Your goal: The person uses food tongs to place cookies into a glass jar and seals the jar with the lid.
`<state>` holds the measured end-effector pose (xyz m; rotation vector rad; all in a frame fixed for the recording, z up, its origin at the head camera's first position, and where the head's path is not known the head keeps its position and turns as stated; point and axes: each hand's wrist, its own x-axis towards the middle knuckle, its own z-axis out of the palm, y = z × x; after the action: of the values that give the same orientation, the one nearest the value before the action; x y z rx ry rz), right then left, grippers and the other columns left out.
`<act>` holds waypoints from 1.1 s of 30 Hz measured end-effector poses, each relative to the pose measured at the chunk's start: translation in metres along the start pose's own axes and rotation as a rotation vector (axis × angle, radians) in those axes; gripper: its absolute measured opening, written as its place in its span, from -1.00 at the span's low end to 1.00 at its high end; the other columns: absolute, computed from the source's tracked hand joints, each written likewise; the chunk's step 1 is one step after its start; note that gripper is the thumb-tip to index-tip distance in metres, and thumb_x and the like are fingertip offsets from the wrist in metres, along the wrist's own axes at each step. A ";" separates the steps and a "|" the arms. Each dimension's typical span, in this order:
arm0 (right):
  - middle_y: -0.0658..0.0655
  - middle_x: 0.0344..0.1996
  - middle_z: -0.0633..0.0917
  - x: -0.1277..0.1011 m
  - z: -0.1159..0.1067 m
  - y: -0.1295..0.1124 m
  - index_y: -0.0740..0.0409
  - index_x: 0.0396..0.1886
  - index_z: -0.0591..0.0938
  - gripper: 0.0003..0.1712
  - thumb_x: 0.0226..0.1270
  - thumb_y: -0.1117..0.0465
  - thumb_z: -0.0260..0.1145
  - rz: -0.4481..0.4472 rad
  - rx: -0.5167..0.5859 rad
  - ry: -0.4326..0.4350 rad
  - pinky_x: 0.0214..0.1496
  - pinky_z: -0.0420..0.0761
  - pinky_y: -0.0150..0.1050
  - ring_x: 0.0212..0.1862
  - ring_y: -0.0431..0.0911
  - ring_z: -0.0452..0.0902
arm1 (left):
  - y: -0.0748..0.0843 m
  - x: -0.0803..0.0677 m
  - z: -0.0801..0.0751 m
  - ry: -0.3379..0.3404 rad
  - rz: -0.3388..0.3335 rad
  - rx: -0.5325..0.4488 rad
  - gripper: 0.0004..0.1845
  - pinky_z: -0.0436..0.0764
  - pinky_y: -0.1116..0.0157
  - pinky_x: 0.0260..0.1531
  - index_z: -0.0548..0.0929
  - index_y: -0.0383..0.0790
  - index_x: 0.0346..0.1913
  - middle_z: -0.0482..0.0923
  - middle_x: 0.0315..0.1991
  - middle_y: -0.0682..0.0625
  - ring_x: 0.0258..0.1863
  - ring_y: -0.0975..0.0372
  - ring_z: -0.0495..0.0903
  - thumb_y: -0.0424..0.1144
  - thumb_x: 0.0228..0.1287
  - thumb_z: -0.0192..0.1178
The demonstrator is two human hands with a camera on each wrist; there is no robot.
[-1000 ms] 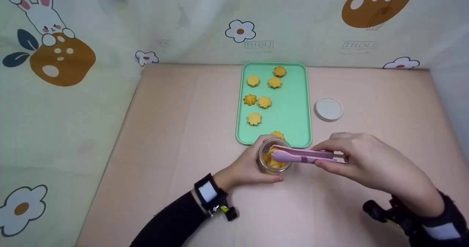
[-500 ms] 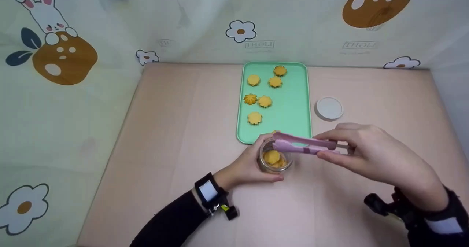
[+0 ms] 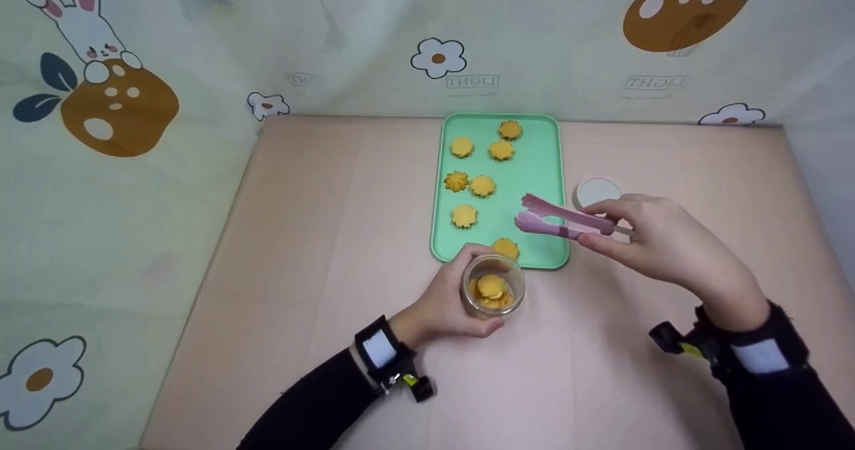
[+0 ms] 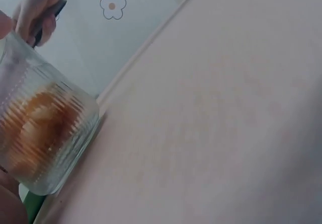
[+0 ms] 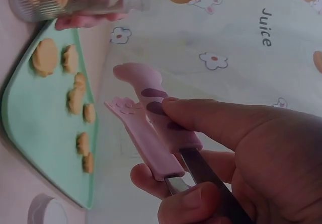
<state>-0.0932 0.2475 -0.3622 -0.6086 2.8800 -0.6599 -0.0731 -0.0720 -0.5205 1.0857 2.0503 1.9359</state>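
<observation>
My left hand [image 3: 444, 300] curls round a clear glass jar [image 3: 518, 292] with several flower-shaped cookies [image 3: 492, 288] inside. In the left wrist view, the ribbed jar [image 4: 75, 128] shows the cookies through its wall. Pink paw-tipped tongs [image 3: 568, 221] are pinched in my right hand [image 3: 674, 250], their tips apart with nothing between them, above the right part of the green tray [image 3: 534, 176]. The right wrist view shows my thumb [image 5: 201, 118] pressing one arm of the tongs [image 5: 161, 118]. Several cookies [image 3: 464, 215] lie on the tray, one near the jar's rim.
A round white lid [image 3: 594, 189] lies right of the tray, partly covered by my right hand. The pale pink tabletop [image 3: 320, 236] spreads around. A printed curtain [image 3: 361, 43] borders the table at the back and sides.
The tongs were in the jar's mouth; they have come out without a cookie and moved up and right over the tray, tips parting. The left hand and jar have shifted slightly left.
</observation>
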 end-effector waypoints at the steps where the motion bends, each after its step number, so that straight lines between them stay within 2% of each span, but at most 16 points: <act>1: 0.05 -0.21 0.77 0.002 0.003 0.002 0.15 0.19 0.81 -0.49 0.49 -0.12 0.52 0.008 -0.003 -0.013 -0.21 0.60 -0.08 -0.21 -0.05 0.60 | 0.000 0.000 0.000 0.012 0.010 0.000 -0.05 0.59 -0.01 0.42 0.40 -0.29 0.37 0.65 0.29 -0.12 0.30 0.05 0.62 -0.20 -0.12 0.67; 7: 0.07 -0.19 0.79 0.012 0.024 0.006 0.16 0.18 0.80 -0.46 0.51 -0.17 0.48 0.029 0.015 -0.086 -0.21 0.60 -0.10 -0.18 0.01 0.62 | -0.001 -0.002 -0.002 0.075 0.045 0.030 -0.04 0.62 -0.02 0.38 0.41 -0.32 0.35 0.68 0.26 -0.15 0.27 0.02 0.65 -0.19 -0.18 0.64; 16: 0.04 -0.28 0.77 0.019 0.044 0.006 0.20 0.09 0.81 -0.50 0.47 -0.12 0.52 0.002 0.061 -0.148 -0.40 0.52 -0.23 -0.41 -0.15 0.52 | -0.001 -0.001 -0.002 0.081 0.067 0.069 -0.12 0.64 0.05 0.36 0.42 -0.26 0.34 0.69 0.23 -0.10 0.25 0.06 0.67 -0.17 -0.08 0.61; 22: 0.02 -0.33 0.74 0.019 0.047 0.005 0.20 0.12 0.80 -0.50 0.46 -0.09 0.54 0.011 0.053 -0.175 -0.41 0.51 -0.22 -0.43 -0.16 0.50 | -0.002 -0.001 -0.002 0.072 0.066 0.051 -0.11 0.62 0.04 0.38 0.42 -0.24 0.35 0.67 0.25 -0.07 0.26 0.06 0.66 -0.16 -0.08 0.61; 28: 0.11 -0.23 0.78 0.019 0.046 0.003 0.20 0.16 0.80 -0.54 0.43 0.00 0.57 0.004 0.042 -0.209 -0.38 0.55 -0.21 -0.35 -0.09 0.59 | -0.003 -0.001 -0.003 0.069 0.068 0.055 -0.10 0.61 0.02 0.39 0.41 -0.23 0.35 0.67 0.26 -0.06 0.28 0.05 0.66 -0.14 -0.08 0.62; 33: 0.08 -0.27 0.78 0.019 0.046 0.001 0.18 0.13 0.82 -0.59 0.43 0.05 0.57 -0.009 0.016 -0.197 -0.38 0.56 -0.21 -0.36 -0.09 0.59 | -0.003 -0.002 -0.003 0.066 0.055 0.045 -0.10 0.60 0.01 0.40 0.40 -0.22 0.36 0.67 0.26 -0.05 0.28 0.04 0.65 -0.13 -0.07 0.63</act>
<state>-0.1018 0.2228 -0.4046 -0.6456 2.6893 -0.5878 -0.0748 -0.0750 -0.5234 1.1141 2.1288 1.9863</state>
